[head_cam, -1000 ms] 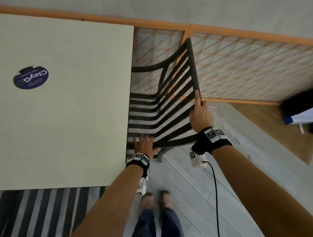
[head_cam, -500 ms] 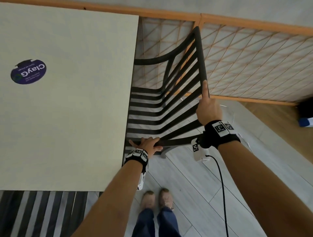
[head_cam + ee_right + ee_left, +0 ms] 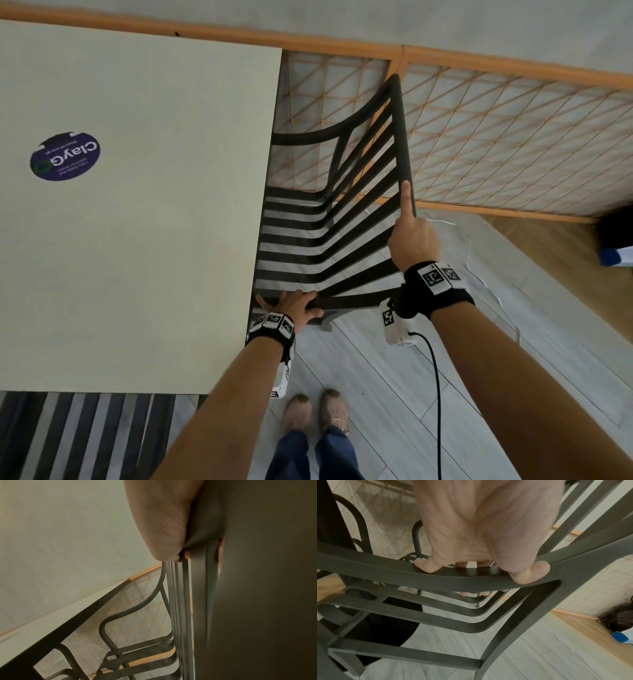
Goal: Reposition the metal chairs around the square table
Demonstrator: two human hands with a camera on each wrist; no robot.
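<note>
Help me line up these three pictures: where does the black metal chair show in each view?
Head: the chair sits centre, right of the table, its front under the table edge, with both hands on it.
Left wrist: its slats and frame fill the picture, the left hand gripping a bar.
Right wrist: its backrest runs down the right half.
Shared landmark: the lattice screen behind.

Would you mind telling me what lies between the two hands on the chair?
In the head view, only the chair's dark slats run between the left hand and right hand.
</note>
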